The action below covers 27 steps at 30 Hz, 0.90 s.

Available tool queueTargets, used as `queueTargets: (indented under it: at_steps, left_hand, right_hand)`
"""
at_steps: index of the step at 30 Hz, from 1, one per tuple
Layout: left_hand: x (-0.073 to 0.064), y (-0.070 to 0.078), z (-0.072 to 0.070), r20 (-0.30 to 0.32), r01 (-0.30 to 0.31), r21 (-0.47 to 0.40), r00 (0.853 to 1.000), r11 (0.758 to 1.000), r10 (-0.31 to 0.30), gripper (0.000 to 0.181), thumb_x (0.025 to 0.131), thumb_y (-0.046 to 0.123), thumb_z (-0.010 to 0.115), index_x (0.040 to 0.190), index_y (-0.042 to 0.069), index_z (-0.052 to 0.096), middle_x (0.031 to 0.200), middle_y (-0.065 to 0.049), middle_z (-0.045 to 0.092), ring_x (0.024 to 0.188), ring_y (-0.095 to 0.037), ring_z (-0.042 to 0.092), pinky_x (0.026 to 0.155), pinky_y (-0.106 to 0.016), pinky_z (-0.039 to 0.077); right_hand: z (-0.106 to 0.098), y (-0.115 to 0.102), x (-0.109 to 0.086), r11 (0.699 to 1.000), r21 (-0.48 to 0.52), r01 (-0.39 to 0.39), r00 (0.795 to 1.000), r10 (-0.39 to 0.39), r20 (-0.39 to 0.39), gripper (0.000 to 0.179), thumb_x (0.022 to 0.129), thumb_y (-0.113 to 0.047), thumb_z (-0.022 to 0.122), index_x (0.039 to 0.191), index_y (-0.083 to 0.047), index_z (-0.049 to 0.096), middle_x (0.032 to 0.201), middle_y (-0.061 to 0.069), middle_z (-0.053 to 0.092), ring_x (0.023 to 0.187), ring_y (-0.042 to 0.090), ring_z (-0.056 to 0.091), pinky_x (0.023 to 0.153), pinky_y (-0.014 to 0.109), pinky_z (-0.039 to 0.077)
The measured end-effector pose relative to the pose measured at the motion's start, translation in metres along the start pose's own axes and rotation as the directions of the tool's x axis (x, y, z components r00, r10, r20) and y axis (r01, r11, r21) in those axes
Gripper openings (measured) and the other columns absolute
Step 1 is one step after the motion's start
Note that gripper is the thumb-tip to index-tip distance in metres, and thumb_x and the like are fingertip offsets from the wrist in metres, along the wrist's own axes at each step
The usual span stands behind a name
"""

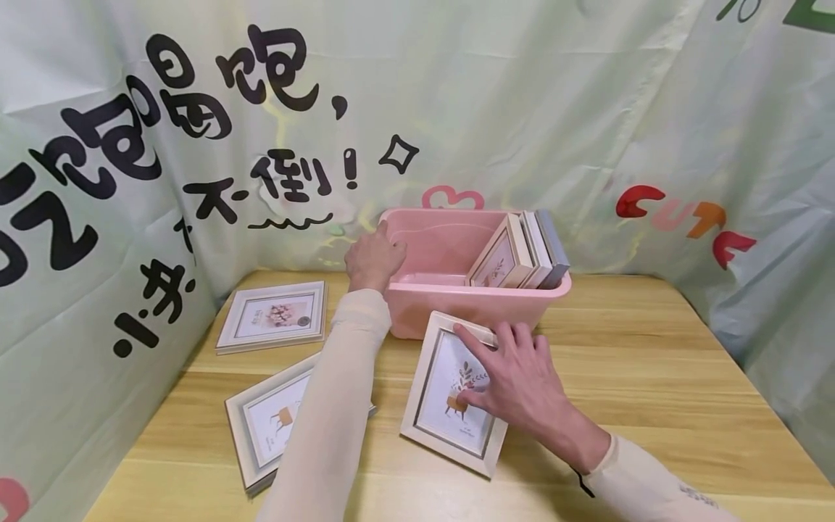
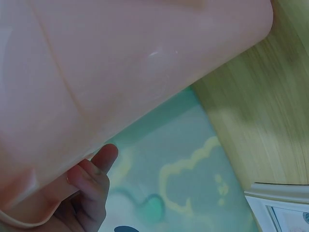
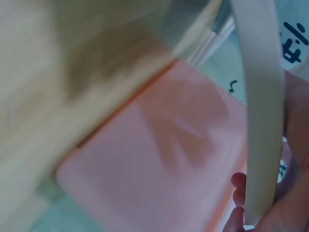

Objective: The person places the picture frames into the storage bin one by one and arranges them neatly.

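A pink plastic bin stands at the back of the table. My left hand grips its left rim, and the left wrist view shows curled fingers at the rim from outside. In front of the bin, my right hand holds a white picture frame with a plant-and-chair print, tilted and raised off the table. The right wrist view catches this frame's edge with fingertips curled round it. Inside the bin, several picture frames lean upright against the right end.
On the left of the wooden table lies a frame with a flower print. Nearer, another frame with a chair print is partly hidden under my left sleeve. A printed curtain hangs behind and along both sides.
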<state>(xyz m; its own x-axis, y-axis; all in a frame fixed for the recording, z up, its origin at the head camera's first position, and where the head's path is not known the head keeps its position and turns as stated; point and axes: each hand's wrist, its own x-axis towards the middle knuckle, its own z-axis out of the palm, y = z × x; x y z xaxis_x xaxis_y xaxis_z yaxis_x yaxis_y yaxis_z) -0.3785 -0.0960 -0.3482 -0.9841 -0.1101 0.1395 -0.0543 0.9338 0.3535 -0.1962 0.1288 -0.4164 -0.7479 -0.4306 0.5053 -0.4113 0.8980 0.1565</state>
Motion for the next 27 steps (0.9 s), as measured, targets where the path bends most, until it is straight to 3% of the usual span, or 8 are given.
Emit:
queueTargets:
  at_steps: [7, 14, 19, 23, 27]
  left_hand:
    - [0.0, 0.001, 0.0, 0.01, 0.004, 0.013, 1.0, 1.0, -0.004, 0.065, 0.094, 0.05, 0.037, 0.153, 0.024, 0.029, 0.105, -0.022, 0.066, 0.08, -0.034, 0.063, 0.069, -0.044, 0.052]
    - [0.0, 0.001, -0.001, 0.002, 0.008, 0.01, 1.0, 1.0, -0.008, 0.064, 0.093, 0.049, 0.037, 0.152, 0.024, 0.03, 0.105, -0.022, 0.065, 0.078, -0.034, 0.062, 0.067, -0.044, 0.052]
    - [0.001, 0.0, -0.003, -0.001, 0.001, 0.017, 1.0, 1.0, -0.001, 0.065, 0.093, 0.047, 0.036, 0.153, 0.023, 0.03, 0.1, -0.022, 0.064, 0.077, -0.034, 0.062, 0.067, -0.044, 0.052]
    - [-0.001, 0.0, -0.005, 0.015, 0.006, 0.016, 1.0, 1.0, -0.006, 0.065, 0.093, 0.048, 0.035, 0.153, 0.024, 0.029, 0.109, -0.023, 0.065, 0.086, -0.037, 0.064, 0.072, -0.046, 0.053]
    - [-0.001, 0.001, -0.003, 0.022, 0.004, 0.011, 1.0, 1.0, -0.004, 0.065, 0.094, 0.049, 0.035, 0.153, 0.024, 0.028, 0.113, -0.023, 0.064, 0.089, -0.037, 0.064, 0.075, -0.047, 0.053]
  right_hand:
    - [-0.013, 0.0, 0.003, 0.996, -0.066, 0.067, 0.987, -0.076, -0.139, 0.099, 0.053, -0.068, 0.079, 0.141, -0.035, 0.047, 0.097, 0.012, 0.049, 0.083, 0.033, 0.044, 0.06, 0.041, 0.033]
    - [-0.035, -0.007, 0.001, 0.978, -0.158, 0.138, 0.95, -0.176, -0.259, 0.083, 0.057, -0.042, 0.082, 0.134, -0.032, 0.055, 0.09, 0.011, 0.053, 0.073, 0.031, 0.048, 0.058, 0.042, 0.035]
    - [-0.062, -0.018, 0.001, 0.946, -0.207, 0.248, 0.936, -0.289, -0.199, 0.082, 0.061, -0.024, 0.074, 0.139, -0.031, 0.05, 0.087, 0.005, 0.052, 0.068, 0.024, 0.049, 0.051, 0.033, 0.037]
    - [-0.075, -0.025, 0.004, 0.941, -0.063, 0.331, 0.933, -0.337, -0.129, 0.087, 0.06, -0.013, 0.073, 0.141, -0.032, 0.048, 0.089, 0.0, 0.05, 0.073, 0.018, 0.049, 0.042, 0.024, 0.03]
    - [-0.076, -0.027, 0.007, 0.944, 0.045, 0.327, 0.943, -0.323, -0.082, 0.087, 0.063, -0.006, 0.072, 0.141, -0.035, 0.048, 0.09, -0.001, 0.05, 0.076, 0.016, 0.05, 0.039, 0.021, 0.024]
